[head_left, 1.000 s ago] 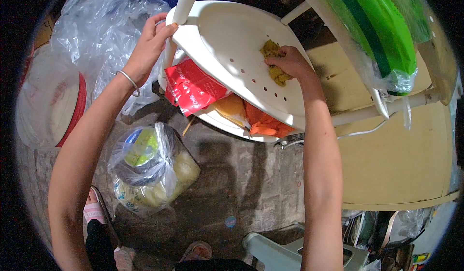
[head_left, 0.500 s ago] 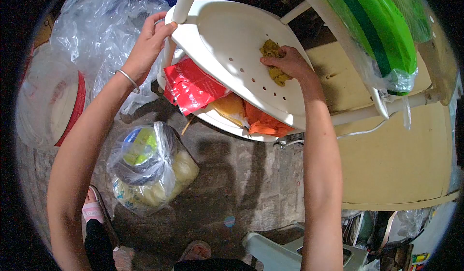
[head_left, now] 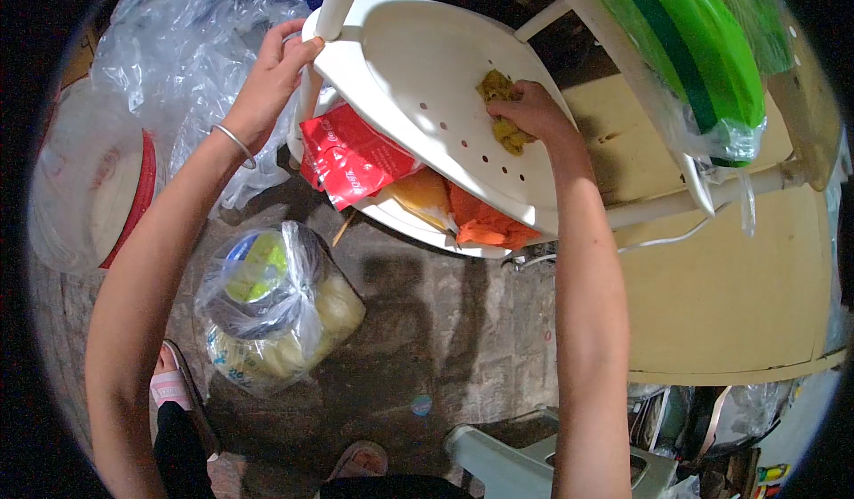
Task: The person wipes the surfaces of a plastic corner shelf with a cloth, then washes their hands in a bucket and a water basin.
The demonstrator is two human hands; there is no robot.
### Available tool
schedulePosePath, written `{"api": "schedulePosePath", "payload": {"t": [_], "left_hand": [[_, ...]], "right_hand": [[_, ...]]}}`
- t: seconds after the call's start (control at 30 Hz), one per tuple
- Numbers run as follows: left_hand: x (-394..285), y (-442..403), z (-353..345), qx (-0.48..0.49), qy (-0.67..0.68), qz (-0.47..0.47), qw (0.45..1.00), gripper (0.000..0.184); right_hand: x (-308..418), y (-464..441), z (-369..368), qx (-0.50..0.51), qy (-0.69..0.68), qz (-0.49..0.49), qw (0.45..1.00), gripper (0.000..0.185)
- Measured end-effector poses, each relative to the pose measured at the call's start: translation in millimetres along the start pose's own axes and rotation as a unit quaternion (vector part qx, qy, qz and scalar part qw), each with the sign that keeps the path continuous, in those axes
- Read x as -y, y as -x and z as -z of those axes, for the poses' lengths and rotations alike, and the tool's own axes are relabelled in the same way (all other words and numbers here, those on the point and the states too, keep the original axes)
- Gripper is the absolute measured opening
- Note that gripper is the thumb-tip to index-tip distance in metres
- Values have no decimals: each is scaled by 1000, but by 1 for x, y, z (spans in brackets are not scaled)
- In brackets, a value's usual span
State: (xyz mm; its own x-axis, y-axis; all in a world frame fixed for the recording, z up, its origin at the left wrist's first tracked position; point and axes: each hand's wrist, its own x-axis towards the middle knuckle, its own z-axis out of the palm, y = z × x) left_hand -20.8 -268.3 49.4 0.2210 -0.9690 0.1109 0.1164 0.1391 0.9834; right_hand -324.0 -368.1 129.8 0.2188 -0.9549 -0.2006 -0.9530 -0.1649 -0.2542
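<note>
A white plastic rack shelf (head_left: 409, 63) with a row of small holes tilts across the upper middle. My left hand (head_left: 276, 76) is closed around its left rim, beside the upright post. On the shelf's surface, toward its right side, my right hand (head_left: 531, 110) presses a crumpled mustard-yellow cloth (head_left: 496, 85); part of the cloth is covered by the fingers. Under this shelf, a lower tier holds a red packet (head_left: 356, 154), a yellowish item (head_left: 422, 198) and an orange item (head_left: 485, 214).
Clear plastic sheeting (head_left: 187, 63) and a clear tub with a red band (head_left: 93, 188) are at left. A bagged bundle (head_left: 285, 308) sits on the floor. A green wrapped package (head_left: 703, 45) hangs at upper right, above a cream panel (head_left: 729, 303). A grey stool (head_left: 498, 454) stands below.
My right hand and the cloth have shifted slightly over the shelf surface, the hand a little up and to the right. My left hand keeps its hold on the rim.
</note>
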Motion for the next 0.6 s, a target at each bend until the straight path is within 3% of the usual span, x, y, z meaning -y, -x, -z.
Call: {"api": "schedulePosePath", "payload": {"t": [0.3,0.37,0.47,0.6], "left_hand": [[-1,2,-2,-3,16,-4,1000,49],[-1,2,-3,3,15,-3,1000,49],[0,1,0,7,14,-3,1000,49],[-3,2,-2,-2,13,0,1000,50]], "right_hand": [[12,11,4,40,-32,-20,998,63],[1,0,-7,-52,30,-7,998,63],[-7,-11,-17,-115,9,-48,992,52],[-2,-27,-24,-197,72,-18,978,50]]}}
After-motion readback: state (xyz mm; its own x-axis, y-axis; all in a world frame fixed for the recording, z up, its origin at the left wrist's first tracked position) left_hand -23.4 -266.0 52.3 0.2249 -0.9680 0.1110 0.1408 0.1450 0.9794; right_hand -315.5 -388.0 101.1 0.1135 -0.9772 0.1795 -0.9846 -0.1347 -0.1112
